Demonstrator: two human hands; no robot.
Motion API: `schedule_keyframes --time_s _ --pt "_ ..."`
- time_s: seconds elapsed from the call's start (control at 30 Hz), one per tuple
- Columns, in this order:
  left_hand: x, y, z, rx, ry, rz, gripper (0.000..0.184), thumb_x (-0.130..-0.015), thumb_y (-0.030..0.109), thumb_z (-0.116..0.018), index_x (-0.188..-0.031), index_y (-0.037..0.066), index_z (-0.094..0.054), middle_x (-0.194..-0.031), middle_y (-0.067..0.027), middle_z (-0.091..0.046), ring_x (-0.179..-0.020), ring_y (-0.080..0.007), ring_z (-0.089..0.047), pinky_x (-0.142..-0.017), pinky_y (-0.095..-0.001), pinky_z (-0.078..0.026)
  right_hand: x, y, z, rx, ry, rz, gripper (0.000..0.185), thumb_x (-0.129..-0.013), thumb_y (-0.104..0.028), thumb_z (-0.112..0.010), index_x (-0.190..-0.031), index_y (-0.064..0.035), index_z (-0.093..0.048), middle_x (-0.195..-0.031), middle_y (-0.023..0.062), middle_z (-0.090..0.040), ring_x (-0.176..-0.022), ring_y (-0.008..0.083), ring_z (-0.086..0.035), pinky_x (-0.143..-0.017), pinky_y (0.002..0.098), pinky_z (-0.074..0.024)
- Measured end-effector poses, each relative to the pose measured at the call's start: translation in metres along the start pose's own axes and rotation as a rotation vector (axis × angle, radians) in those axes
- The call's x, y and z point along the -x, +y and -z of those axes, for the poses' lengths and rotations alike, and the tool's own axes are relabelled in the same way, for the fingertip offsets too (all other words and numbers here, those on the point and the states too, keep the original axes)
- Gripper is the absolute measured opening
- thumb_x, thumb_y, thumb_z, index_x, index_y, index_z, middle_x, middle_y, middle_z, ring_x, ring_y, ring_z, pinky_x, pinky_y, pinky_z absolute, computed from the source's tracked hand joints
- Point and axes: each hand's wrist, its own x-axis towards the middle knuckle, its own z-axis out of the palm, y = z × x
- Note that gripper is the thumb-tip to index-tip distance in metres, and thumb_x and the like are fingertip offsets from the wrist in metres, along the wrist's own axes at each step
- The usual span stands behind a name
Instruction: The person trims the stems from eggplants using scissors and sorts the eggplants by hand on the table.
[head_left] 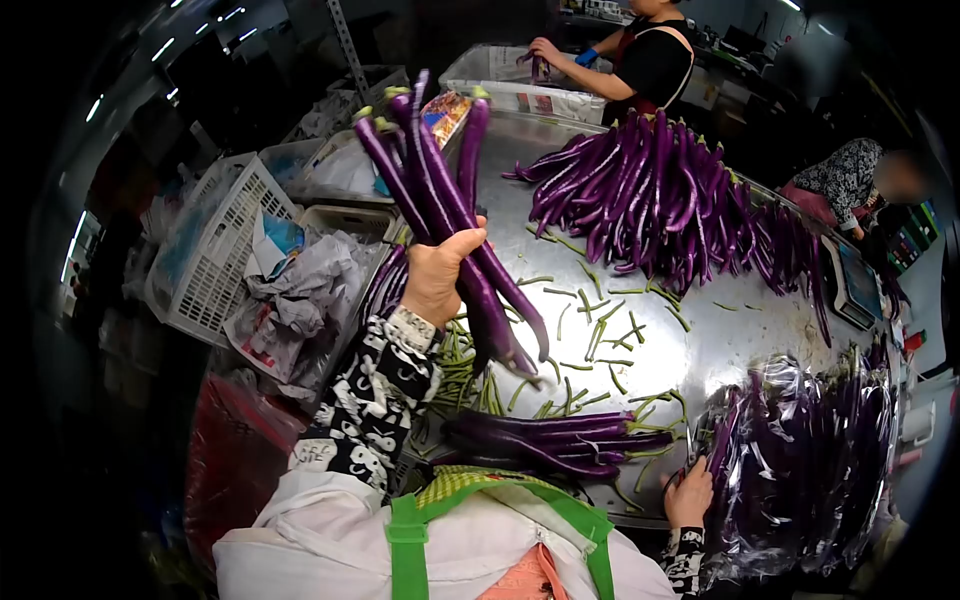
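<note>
The left hand (pixel 438 275) closes its fingers around long purple eggplants (pixel 438 182) above the shiny metal surface (pixel 735 325); the right hand (pixel 689 494) curls its fingers, hold unclear.

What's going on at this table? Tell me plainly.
A person's left hand holds up a bunch of long purple eggplants over a metal table. The right hand is low beside the plastic-wrapped eggplants; what it grips is unclear. More eggplants lie near the body, a big heap lies beyond, and green stem pieces are scattered between. Across the table, a co-worker handles something purple at a tub.
</note>
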Motion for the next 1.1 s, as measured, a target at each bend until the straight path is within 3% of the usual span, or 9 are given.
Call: schedule_keyframes --time_s 0.07,0.17,0.3,0.43,0.5,0.6,0.7,0.87,1.1 --pt "0.009 0.013 -0.002 -0.036 -0.108 0.107 0.027 -0.079 0.001 -0.067 -0.105 -0.004 -0.059 -0.093 -0.0107 -0.065 -0.076 -0.0205 -0.065 -0.067 -0.0340 -0.058 0.006 0.021 -0.004 0.082 -0.199 0.053 0.087 -0.068 -0.022 -0.079 -0.135 0.0073 -0.033 -0.112 0.0245 -0.054 -0.097 0.0438 -0.057 -0.083 0.0504 -0.0455" --pt "0.007 0.006 0.010 -0.046 -0.284 0.286 0.041 -0.081 0.005 -0.064 -0.118 -0.006 -0.049 -0.105 -0.0154 -0.064 -0.082 -0.0231 -0.068 -0.074 -0.0374 -0.060 -0.015 -0.019 0.026 0.219 -0.497 -0.032 0.074 -0.072 -0.026 -0.077 -0.131 0.0045 -0.044 -0.107 0.0247 -0.059 -0.096 0.0381 -0.060 -0.085 0.0472 -0.0473" --pt "0.018 -0.016 0.002 -0.029 -0.459 0.473 0.048 -0.082 0.011 -0.063 -0.124 -0.007 -0.049 -0.101 -0.0190 -0.066 -0.089 -0.0253 -0.068 -0.081 -0.0343 -0.057 -0.050 -0.111 0.073 -0.507 0.043 0.296 0.073 -0.081 -0.020 -0.072 -0.138 0.0042 -0.034 -0.117 0.0290 -0.055 -0.111 0.0393 -0.056 -0.091 0.0458 -0.0462" --pt "0.033 -0.036 -0.019 0.001 -0.593 0.559 0.058 -0.080 0.012 -0.063 -0.132 -0.006 -0.045 -0.112 -0.0210 -0.063 -0.108 -0.0279 -0.062 -0.092 -0.0369 -0.053 -0.084 -0.198 0.096 -1.436 -0.594 0.164 0.090 -0.085 -0.016 -0.066 -0.149 0.0000 -0.005 -0.137 0.0280 -0.042 -0.123 0.0336 -0.050 -0.097 0.0358 -0.0458" --pt "0.042 -0.041 -0.032 0.043 -0.672 0.568 0.061 -0.079 0.012 -0.064 -0.133 -0.005 -0.043 -0.122 -0.0201 -0.059 -0.114 -0.0280 -0.058 -0.097 -0.0401 -0.050 -0.090 -0.232 0.084 -1.543 -0.702 0.230 0.090 -0.087 -0.020 -0.065 -0.149 -0.0020 -0.003 -0.138 0.0256 -0.042 -0.123 0.0311 -0.050 -0.098 0.0356 -0.0449" --pt "0.040 -0.056 -0.033 -0.013 -0.615 0.470 0.057 -0.076 0.007 -0.067 -0.130 -0.001 -0.048 -0.117 -0.0124 -0.061 -0.105 -0.0214 -0.061 -0.093 -0.0365 -0.050 -0.090 -0.263 0.068 -1.757 -0.388 0.416 0.085 -0.089 -0.021 -0.066 -0.149 -0.0028 -0.009 -0.128 0.0150 -0.050 -0.114 0.0214 -0.054 -0.097 0.0311 -0.0436" --pt "0.043 -0.053 -0.040 -0.038 -0.566 0.462 0.060 -0.075 0.006 -0.066 -0.132 0.001 -0.047 -0.111 -0.0104 -0.062 -0.096 -0.0187 -0.064 -0.088 -0.0335 -0.053 -0.092 -0.255 0.065 -1.855 -0.567 0.325 0.081 -0.088 -0.017 -0.065 -0.148 -0.0024 -0.013 -0.123 0.0118 -0.053 -0.109 0.0174 -0.055 -0.096 0.0290 -0.0437" --pt "0.036 -0.067 -0.036 0.096 -0.749 0.537 0.086 -0.069 0.014 -0.064 -0.146 0.000 -0.027 -0.130 -0.0158 -0.051 -0.114 -0.0226 -0.057 -0.102 -0.0368 -0.044 -0.089 -0.238 0.065 -1.750 -0.532 0.246 0.048 -0.086 -0.013 -0.067 -0.127 -0.0017 -0.045 -0.112 0.0051 -0.056 -0.101 0.0128 -0.055 -0.090 0.0269 -0.0452" --pt "0.036 -0.086 -0.048 0.085 -0.790 0.348 0.080 -0.074 0.018 -0.064 -0.144 -0.001 -0.031 -0.118 -0.0114 -0.059 -0.103 -0.0182 -0.060 -0.091 -0.0308 -0.048 -0.086 -0.236 0.056 -1.889 -0.462 0.228 0.062 -0.081 -0.019 -0.077 -0.130 -0.0030 -0.043 -0.118 0.0053 -0.055 -0.109 0.0145 -0.054 -0.094 0.0303 -0.0446"
